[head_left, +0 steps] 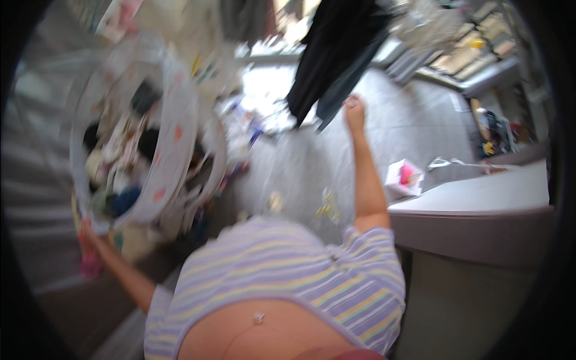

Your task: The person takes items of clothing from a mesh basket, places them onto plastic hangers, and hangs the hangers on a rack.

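At the left, a white mesh laundry basket (171, 135) with orange-pink spots is tilted so its mouth shows. Heaped clothes (117, 153) in dark, cream, green and blue lie inside. My left hand (87, 235) is closed on the basket's near rim; its fingers are blurred. My right arm stretches forward, and the right hand (354, 107) looks curled beside the lower end of dark hanging clothes (336, 54). Whether it holds anything cannot be made out.
Grey tiled floor (414, 120) runs ahead. On the right, a small white box (403, 178) with something pink inside stands by a white-topped surface (480, 191). Yellow slender items (327, 208) lie near my front. Cluttered shelving (501, 129) is at the far right.
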Tool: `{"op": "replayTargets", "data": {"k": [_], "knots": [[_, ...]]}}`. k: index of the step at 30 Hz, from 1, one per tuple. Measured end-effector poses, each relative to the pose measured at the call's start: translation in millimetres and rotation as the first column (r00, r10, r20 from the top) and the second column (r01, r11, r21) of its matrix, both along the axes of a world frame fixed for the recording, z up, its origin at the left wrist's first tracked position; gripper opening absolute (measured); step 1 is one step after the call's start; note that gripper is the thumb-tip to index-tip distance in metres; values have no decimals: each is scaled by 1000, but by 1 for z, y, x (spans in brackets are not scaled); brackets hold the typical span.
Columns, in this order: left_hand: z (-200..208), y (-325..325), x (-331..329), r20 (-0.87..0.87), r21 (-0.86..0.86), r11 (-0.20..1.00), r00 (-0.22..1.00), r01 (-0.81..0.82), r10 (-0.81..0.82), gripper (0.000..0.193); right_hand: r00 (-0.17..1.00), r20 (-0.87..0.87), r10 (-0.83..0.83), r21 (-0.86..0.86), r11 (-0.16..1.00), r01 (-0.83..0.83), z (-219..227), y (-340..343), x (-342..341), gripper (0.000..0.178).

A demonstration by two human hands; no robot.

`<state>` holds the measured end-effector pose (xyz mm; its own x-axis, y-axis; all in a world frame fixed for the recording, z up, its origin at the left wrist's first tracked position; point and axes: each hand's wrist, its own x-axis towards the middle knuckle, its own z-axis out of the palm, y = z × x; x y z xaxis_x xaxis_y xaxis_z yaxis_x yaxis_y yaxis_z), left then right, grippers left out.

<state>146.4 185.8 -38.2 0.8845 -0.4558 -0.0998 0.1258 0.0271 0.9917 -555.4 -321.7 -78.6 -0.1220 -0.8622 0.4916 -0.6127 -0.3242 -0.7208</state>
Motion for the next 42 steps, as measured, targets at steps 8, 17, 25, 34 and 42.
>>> {"op": "replayTargets", "data": {"k": [8, 17, 25, 34, 42], "knots": [[13, -41, -31, -47, -140, 955, 965, -262, 258, 42, 983, 23, -181, -75, 980, 183, 107, 61, -23, 27], [34, -41, -38, -75, -111, 967, 973, -228, 220, 44, 960, 34, -278, -207, 938, 279, 134, 110, -53, 25], [87, -66, -107, 805, -235, 849, 394, -473, 443, 34, 945, 150, -292, -259, 910, 323, 105, 166, -71, 25], [154, -146, -346, 995, -9, 843, -77, 537, 60, 21, 980, 178, -83, 398, 917, 6, -47, 331, 66, 19], [156, -202, -420, 986, -49, 492, 122, 869, -117, 16, 954, 53, 296, 798, 562, -219, -139, 430, 69, 26]]}}
